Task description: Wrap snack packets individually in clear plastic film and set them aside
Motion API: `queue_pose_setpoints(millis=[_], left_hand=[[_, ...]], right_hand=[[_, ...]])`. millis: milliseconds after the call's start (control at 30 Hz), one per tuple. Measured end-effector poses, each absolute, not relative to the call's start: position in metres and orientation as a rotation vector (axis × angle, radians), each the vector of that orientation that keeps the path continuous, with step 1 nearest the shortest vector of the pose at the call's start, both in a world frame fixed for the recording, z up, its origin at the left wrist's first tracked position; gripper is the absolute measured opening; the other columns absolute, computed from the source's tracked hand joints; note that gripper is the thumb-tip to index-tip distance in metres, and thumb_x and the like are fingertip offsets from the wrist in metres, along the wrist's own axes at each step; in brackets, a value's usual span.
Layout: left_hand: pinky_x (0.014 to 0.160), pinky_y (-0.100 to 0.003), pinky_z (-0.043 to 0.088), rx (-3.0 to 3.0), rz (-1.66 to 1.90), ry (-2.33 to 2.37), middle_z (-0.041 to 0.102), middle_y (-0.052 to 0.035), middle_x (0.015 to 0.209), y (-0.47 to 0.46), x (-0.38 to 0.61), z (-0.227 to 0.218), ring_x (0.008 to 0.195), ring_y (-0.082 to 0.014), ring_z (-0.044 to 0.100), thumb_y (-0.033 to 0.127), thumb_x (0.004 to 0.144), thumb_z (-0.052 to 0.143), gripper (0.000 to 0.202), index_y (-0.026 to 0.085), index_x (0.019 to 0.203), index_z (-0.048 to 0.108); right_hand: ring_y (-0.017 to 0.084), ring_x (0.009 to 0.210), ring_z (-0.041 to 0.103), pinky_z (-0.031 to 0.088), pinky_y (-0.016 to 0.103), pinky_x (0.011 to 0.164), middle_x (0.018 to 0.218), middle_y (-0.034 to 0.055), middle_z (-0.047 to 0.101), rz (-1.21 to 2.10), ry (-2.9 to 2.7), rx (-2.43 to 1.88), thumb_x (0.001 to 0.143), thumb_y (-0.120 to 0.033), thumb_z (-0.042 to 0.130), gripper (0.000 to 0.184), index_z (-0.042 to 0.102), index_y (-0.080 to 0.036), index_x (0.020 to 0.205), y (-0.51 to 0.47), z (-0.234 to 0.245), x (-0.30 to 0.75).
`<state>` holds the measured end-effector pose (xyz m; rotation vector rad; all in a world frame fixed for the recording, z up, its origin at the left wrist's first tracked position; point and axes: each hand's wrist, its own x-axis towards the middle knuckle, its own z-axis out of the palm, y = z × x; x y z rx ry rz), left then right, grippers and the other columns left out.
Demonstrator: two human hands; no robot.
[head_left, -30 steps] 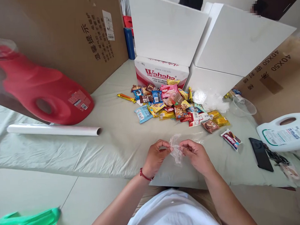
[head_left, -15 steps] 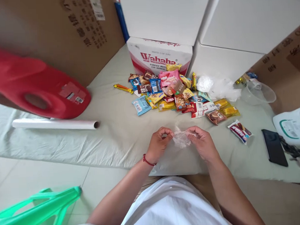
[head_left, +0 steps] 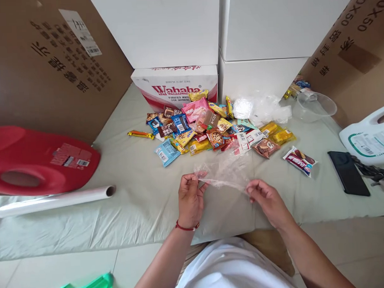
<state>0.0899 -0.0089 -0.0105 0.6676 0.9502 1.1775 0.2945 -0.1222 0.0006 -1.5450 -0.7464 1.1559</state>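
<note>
A thin clear plastic bag (head_left: pixel 226 172) stretches between my hands, just in front of a heap of wrapped snacks (head_left: pixel 194 137). My left hand (head_left: pixel 190 198) pinches one end of its edge between thumb and fingers; a red bracelet circles that wrist. At the opposite end, my right hand (head_left: pixel 269 200) grips the edge the same way. The bag's far part spreads toward the heap and partly overlaps it in view. To the right of the heap lies a single wrapped snack bar (head_left: pixel 300 161).
Crumpled clear bags (head_left: pixel 263 110) and a clear plastic bowl (head_left: pixel 316 108) stand at the back right. On the right are a black phone (head_left: pixel 348 173) and a white jug (head_left: pixel 371 137). A red jug (head_left: pixel 76 165) and a white roll (head_left: pixel 55 201) lie left. Behind stands a Wahaha carton (head_left: pixel 177 83).
My hands have moved apart, and the bunched plastic bag is now spread wide between them. The camera view has shifted, so surrounding things sit differently in the picture.
</note>
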Motion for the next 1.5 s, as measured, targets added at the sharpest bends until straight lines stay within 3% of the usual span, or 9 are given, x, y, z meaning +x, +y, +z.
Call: queue_pose_setpoints(millis=[133,233,333,533,733,833,1000,1267,1500], left_hand=[[0.084,-0.032,0.058,0.799,1.185,0.938,0.064,-0.0024,0.107,-0.018,0.088,-0.008,0.113,-0.0212,0.065,0.045,0.086,0.078,0.029,0.022,0.089,0.059],[0.089,-0.034,0.057,0.984,1.175,0.880,0.063,-0.0055,0.118,-0.027,0.089,-0.007,0.118,-0.0232,0.065,0.042,0.092,0.072,0.021,0.024,0.096,0.062],[0.098,-0.039,0.054,1.215,1.151,0.857,0.064,-0.0079,0.120,-0.035,0.087,-0.007,0.119,-0.0240,0.064,0.039,0.097,0.065,0.016,0.023,0.097,0.064],[0.096,-0.036,0.050,1.211,0.957,0.842,0.066,-0.0102,0.116,-0.047,0.071,-0.014,0.115,-0.0246,0.064,0.041,0.091,0.072,0.022,0.020,0.092,0.064],[0.092,-0.038,0.052,0.749,1.040,0.843,0.059,-0.0076,0.134,-0.026,0.068,0.005,0.125,-0.0266,0.059,0.060,0.083,0.073,0.047,0.028,0.114,0.059],[0.085,-0.034,0.052,0.872,0.900,0.903,0.063,-0.0074,0.126,-0.011,0.078,0.015,0.106,-0.0224,0.065,0.055,0.072,0.086,0.064,0.027,0.122,0.060],[0.062,-0.021,0.039,0.942,0.892,1.050,0.059,0.0031,0.074,-0.004,0.081,0.012,0.065,-0.0082,0.048,0.043,0.070,0.087,0.033,0.018,0.081,0.068],[0.078,-0.032,0.057,0.540,0.977,0.850,0.068,-0.0017,0.100,-0.005,0.047,0.018,0.086,-0.0174,0.068,0.030,0.056,0.092,0.039,0.016,0.061,0.056],[0.047,-0.019,0.038,0.605,1.098,1.247,0.055,0.0054,0.060,-0.013,0.009,0.007,0.049,-0.0060,0.047,0.049,0.065,0.087,0.048,0.019,0.063,0.050]], right_hand=[[0.029,0.115,0.063,0.049,0.045,0.101,0.129,0.0100,0.067,1.177,-1.019,-1.689,0.079,-0.057,0.080,0.060,0.064,-0.029,0.130,-0.134,0.011,0.302],[0.034,0.126,0.057,0.042,0.049,0.109,0.135,0.0124,0.064,0.875,-1.096,-1.803,0.075,-0.058,0.082,0.065,0.065,-0.028,0.130,-0.111,0.027,0.314],[0.034,0.118,0.060,0.045,0.046,0.102,0.122,0.0121,0.069,0.741,-1.146,-1.793,0.072,-0.060,0.082,0.060,0.069,-0.025,0.119,-0.072,0.034,0.323],[0.016,0.067,0.055,0.043,0.028,0.062,0.072,-0.0008,0.060,1.151,-1.322,-1.621,0.081,-0.062,0.068,0.042,0.065,-0.020,0.081,-0.029,0.027,0.307],[0.014,0.054,0.053,0.039,0.026,0.052,0.061,-0.0051,0.053,1.171,-1.385,-1.556,0.088,-0.049,0.063,0.026,0.061,-0.023,0.083,-0.028,0.029,0.284],[0.015,0.052,0.055,0.041,0.026,0.052,0.059,-0.0055,0.053,1.183,-1.309,-1.557,0.085,-0.049,0.066,0.026,0.062,-0.023,0.083,-0.030,0.032,0.280],[0.012,0.044,0.048,0.034,0.026,0.045,0.056,-0.0067,0.049,1.108,-1.132,-1.537,0.082,-0.053,0.068,0.031,0.063,-0.023,0.084,-0.036,0.031,0.285],[0.007,0.039,0.034,0.021,0.023,0.036,0.057,-0.0081,0.043,1.137,-0.842,-1.471,0.073,-0.055,0.077,0.037,0.063,-0.022,0.081,-0.038,0.022,0.291],[0.008,0.037,0.035,0.021,0.022,0.033,0.052,-0.0091,0.042,1.150,-0.783,-1.511,0.069,-0.058,0.080,0.042,0.062,-0.021,0.081,-0.037,0.013,0.285]])
